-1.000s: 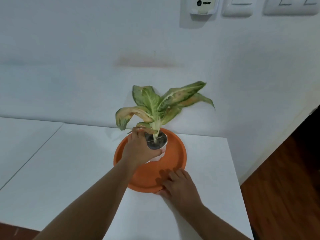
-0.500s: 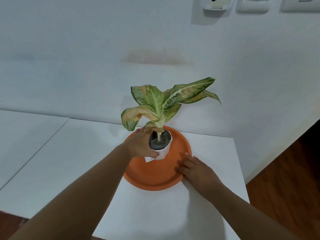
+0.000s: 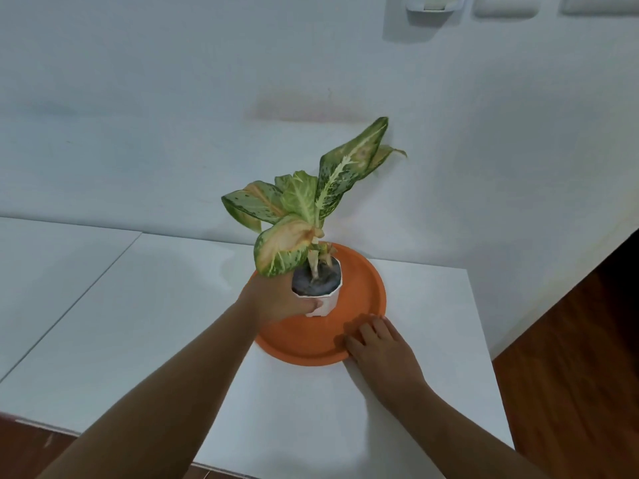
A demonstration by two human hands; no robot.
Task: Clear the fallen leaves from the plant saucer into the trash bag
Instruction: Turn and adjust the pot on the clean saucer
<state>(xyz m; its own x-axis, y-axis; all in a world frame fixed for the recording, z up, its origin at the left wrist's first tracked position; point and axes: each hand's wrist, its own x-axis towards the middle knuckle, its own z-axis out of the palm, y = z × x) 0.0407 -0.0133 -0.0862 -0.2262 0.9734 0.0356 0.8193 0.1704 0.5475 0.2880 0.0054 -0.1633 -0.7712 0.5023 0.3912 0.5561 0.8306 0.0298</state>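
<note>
Since a second ago the pot (image 3: 320, 293) has tipped toward the near left and the plant (image 3: 311, 202) leans with it, while the right hand (image 3: 378, 344) has slid round to the saucer's near right rim. Left hand (image 3: 276, 299) is wrapped around the pot's left wall, grasping it; right hand lies flat, fingers spread, pressing the rim, holding nothing. Saucer (image 3: 366, 292) sits on the white table (image 3: 138, 323), near the wall. My guess is the step is lifting the pot off so the saucer can be emptied; next calls for a clean lift and a spot to park it. Saucer is round, shallow, smooth orange, likely plastic; pot small, white, faceted, with dark soil. I see no fallen leaves in the saucer and no trash bag in view
</note>
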